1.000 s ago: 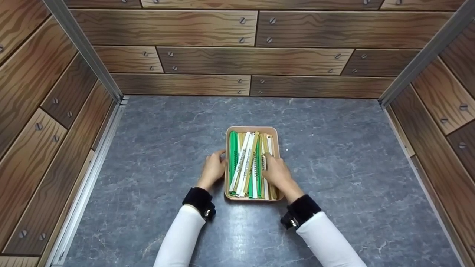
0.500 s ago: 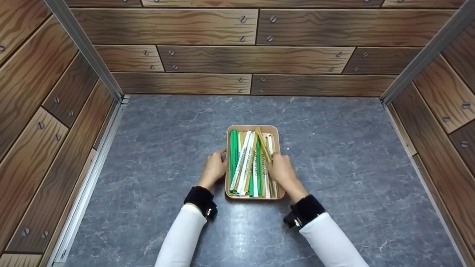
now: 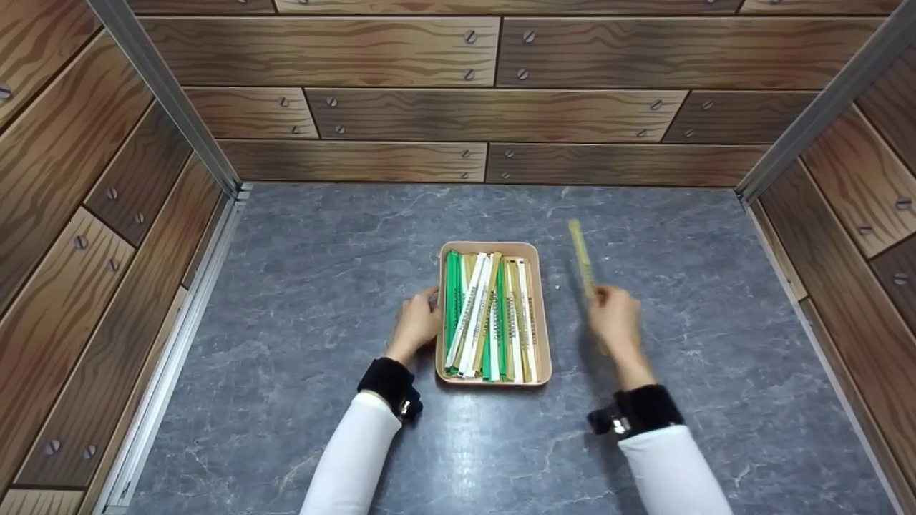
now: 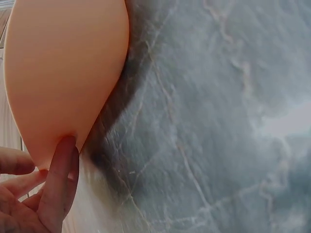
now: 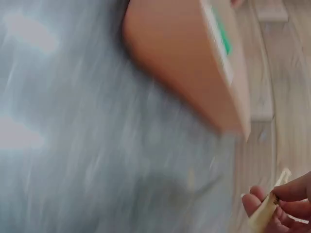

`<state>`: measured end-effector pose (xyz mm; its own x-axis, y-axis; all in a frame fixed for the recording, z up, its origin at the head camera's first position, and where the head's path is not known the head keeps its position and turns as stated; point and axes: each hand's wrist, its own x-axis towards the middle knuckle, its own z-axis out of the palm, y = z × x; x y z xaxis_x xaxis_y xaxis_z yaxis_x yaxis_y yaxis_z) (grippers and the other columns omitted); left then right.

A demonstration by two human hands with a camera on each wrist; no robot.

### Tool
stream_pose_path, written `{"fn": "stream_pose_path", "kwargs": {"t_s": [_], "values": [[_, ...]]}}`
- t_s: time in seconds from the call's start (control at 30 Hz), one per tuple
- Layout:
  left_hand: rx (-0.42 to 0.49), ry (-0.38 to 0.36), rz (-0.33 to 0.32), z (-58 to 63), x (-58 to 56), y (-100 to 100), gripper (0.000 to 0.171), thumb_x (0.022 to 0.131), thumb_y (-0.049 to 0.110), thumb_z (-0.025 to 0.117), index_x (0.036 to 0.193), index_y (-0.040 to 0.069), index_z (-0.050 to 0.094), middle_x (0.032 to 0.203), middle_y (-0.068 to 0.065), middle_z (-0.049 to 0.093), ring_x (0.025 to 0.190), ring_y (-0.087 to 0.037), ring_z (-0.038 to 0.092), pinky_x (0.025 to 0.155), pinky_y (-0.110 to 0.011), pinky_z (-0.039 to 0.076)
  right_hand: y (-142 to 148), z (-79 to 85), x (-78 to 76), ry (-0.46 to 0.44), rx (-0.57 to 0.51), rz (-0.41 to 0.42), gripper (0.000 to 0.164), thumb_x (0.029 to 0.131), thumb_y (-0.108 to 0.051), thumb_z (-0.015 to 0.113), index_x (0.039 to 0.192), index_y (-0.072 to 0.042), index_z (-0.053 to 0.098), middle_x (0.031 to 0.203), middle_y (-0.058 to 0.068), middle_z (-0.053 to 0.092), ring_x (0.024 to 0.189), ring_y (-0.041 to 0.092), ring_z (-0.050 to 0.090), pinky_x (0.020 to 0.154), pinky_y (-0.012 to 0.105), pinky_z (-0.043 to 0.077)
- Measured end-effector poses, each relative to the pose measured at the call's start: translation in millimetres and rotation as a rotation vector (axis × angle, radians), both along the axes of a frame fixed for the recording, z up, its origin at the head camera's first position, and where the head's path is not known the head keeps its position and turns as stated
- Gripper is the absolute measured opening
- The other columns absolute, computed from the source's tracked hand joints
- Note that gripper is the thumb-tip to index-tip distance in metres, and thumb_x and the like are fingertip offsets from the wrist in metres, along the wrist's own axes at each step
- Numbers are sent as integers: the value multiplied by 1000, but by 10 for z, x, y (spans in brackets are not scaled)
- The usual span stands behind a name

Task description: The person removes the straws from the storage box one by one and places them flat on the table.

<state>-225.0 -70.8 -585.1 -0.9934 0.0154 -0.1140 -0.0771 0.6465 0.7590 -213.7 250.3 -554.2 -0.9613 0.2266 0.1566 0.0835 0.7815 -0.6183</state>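
Note:
A tan tray (image 3: 547, 336) holds several long, thin stick packets (image 3: 494, 315) in green, white and gold, most with dark print. My left hand (image 3: 416, 322) is beside the tray's left side; in the left wrist view its fingertips (image 4: 65, 150) touch the smooth outer wall. To the right of the tray, my right hand (image 3: 615, 318) pinches one gold stick packet (image 3: 581, 250) near its lower end, the rest pointing away from me. Up close in the right wrist view, the gold packet (image 5: 265, 213) sits between thumb and fingers.
The tray stands on a grey marbled surface (image 3: 329, 257). Wood-patterned panels (image 3: 401, 114) rise behind and on both sides, with metal rails (image 3: 168, 93) at the corners. A few tiny white specks lie right of the tray.
My right hand has drawn the gold stick packet out of the tray and moved right with it. My left hand has stayed at the tray's left side.

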Motion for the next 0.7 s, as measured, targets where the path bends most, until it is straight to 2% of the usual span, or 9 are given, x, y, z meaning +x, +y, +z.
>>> {"fn": "stream_pose_path", "kwargs": {"t_s": [0.17,0.27,0.33,0.47,0.6,0.7], "values": [[1,4,4,-6,6,8,41,97,13,55,138,8,57,96,-13,71,80,-25,66,77,-41,53,493,-54,39,-204,62,-114,33,90,-11,56,118,-4,71,103,20,71,92,42,66,67,51,51],[-2,11,8,-10,3,7,41,97,11,55,138,7,57,92,-13,71,77,-25,65,75,-40,52,733,-77,44,-303,85,-122,36,92,-15,56,125,-7,67,111,23,68,99,46,62,66,52,49],[1,15,4,-11,1,2,41,97,10,56,138,6,57,97,-15,71,81,-26,66,77,-40,53,871,-92,43,-359,96,-120,38,93,-15,55,128,-8,65,114,26,65,101,48,60,67,53,49],[34,15,-10,-2,-9,-16,41,96,9,56,137,5,57,104,-18,71,87,-28,67,80,-41,54,1091,-132,23,-448,113,-120,42,95,-15,50,136,-8,57,121,31,59,104,51,57,68,54,48],[39,36,-27,9,-31,-35,42,93,3,55,135,3,59,99,-16,71,80,-26,66,72,-38,53,1255,-178,-3,-509,130,-117,44,98,-14,45,141,-7,50,125,34,54,108,54,53,73,59,47],[37,40,-36,12,-43,-38,42,92,1,55,133,3,60,100,-16,71,75,-24,64,68,-35,52,1341,-207,-20,-529,132,-123,43,98,-14,45,140,-5,51,126,35,53,111,55,51,78,62,46]]}}
